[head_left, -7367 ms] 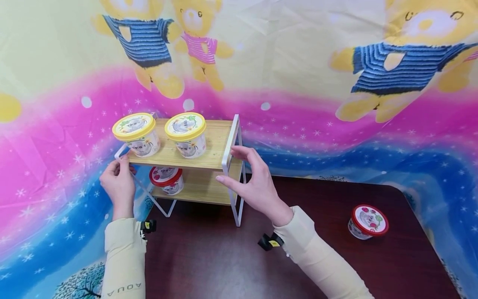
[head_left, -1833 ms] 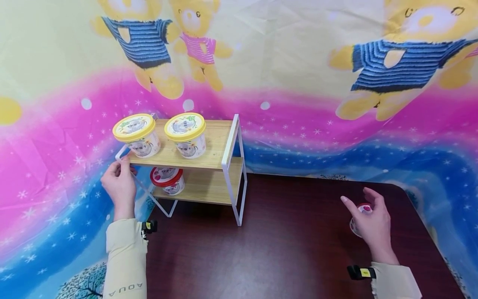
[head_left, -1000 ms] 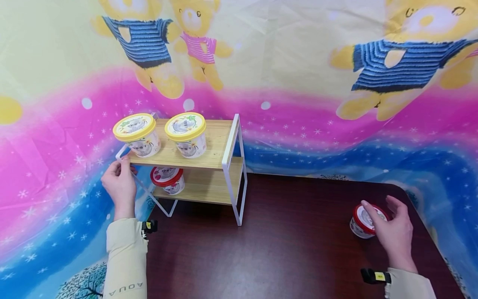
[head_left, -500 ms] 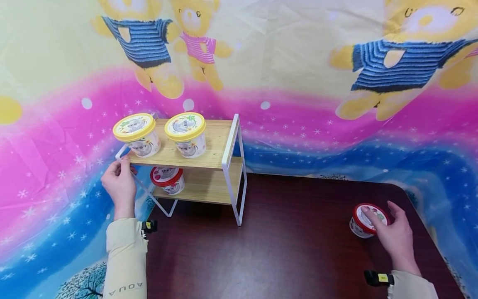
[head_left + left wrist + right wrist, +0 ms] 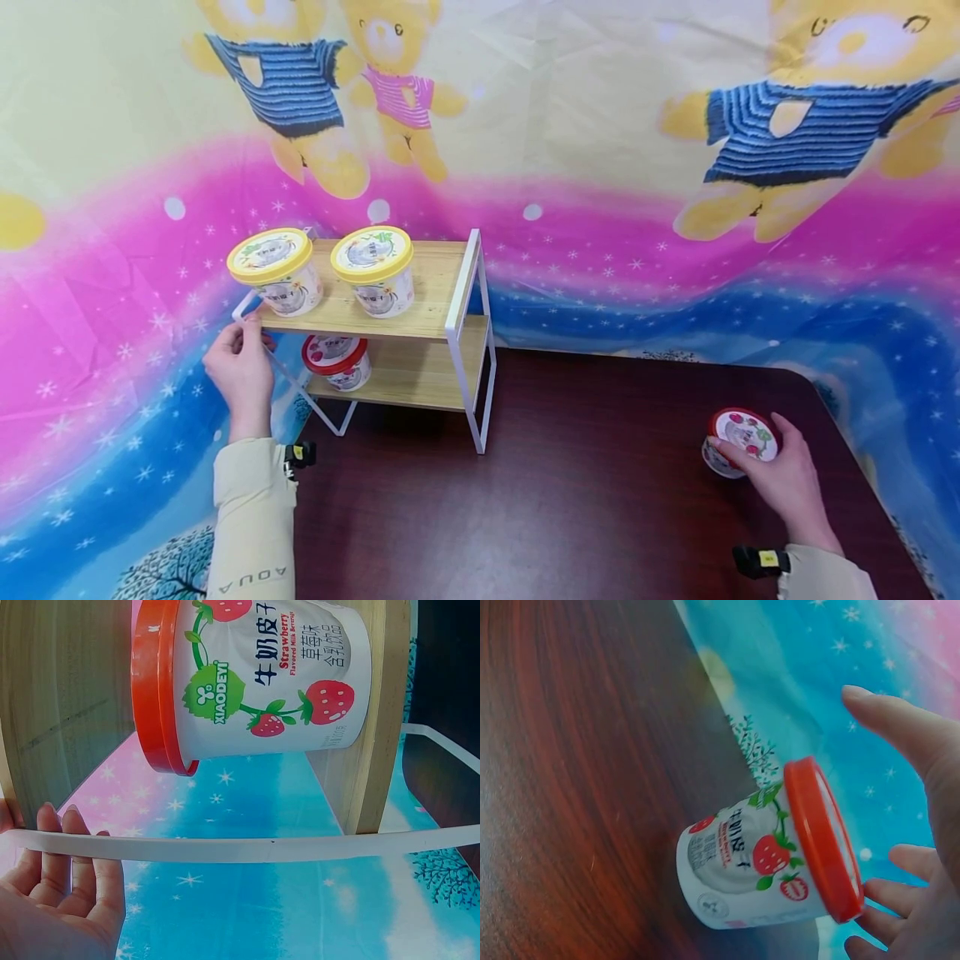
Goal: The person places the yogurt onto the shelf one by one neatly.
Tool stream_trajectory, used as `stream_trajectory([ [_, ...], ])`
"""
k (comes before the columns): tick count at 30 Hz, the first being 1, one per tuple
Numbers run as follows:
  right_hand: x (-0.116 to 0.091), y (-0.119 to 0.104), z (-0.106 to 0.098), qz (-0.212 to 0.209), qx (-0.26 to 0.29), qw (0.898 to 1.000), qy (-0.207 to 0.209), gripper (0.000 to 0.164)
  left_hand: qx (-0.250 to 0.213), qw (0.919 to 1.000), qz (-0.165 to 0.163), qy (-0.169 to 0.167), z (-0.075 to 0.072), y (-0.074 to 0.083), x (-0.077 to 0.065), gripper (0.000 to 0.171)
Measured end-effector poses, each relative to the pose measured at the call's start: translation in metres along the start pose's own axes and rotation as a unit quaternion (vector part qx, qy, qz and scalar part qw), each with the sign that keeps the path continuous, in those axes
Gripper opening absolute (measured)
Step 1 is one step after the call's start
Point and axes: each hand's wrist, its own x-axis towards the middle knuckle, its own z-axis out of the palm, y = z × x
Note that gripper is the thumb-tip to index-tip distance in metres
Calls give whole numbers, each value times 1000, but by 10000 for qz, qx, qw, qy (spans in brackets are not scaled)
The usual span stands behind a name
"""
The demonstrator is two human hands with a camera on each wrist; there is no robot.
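My left hand holds the front left corner of a two-tier wooden shelf rack, its fingers round the white metal frame in the left wrist view. At the right, my right hand spans a red-lidded strawberry milk tub that stands upright on the table. The right wrist view has fingertips right at the tub's lid rim, while the thumb is extended and apart from it. Another red-lidded tub stands on the lower shelf; two yellow-lidded tubs, one left and one right, stand on top.
The dark wooden table reaches from the rack to its rounded far right corner. A printed cloth with teddy bears and snowflakes hangs behind and along both sides.
My right hand left the rack's right side and moved right to the tub on the table. Lately its thumb came down from over the lid toward the near left rim. The left hand stays put.
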Motion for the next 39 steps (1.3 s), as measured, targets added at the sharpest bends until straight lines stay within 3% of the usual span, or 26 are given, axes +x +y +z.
stream_trajectory([
  [13,9,23,7,26,-22,9997,-224,122,10,9999,-117,-24,0,1,-1,33],
  [19,10,30,9,265,116,9990,-350,123,-62,9999,-146,-30,0,1,-1,31],
  [28,6,34,12,329,262,9990,-171,122,-185,9997,-149,-11,1,2,0,29],
  [39,5,34,15,500,473,9976,-70,118,53,10000,-49,1,0,1,-2,32],
])
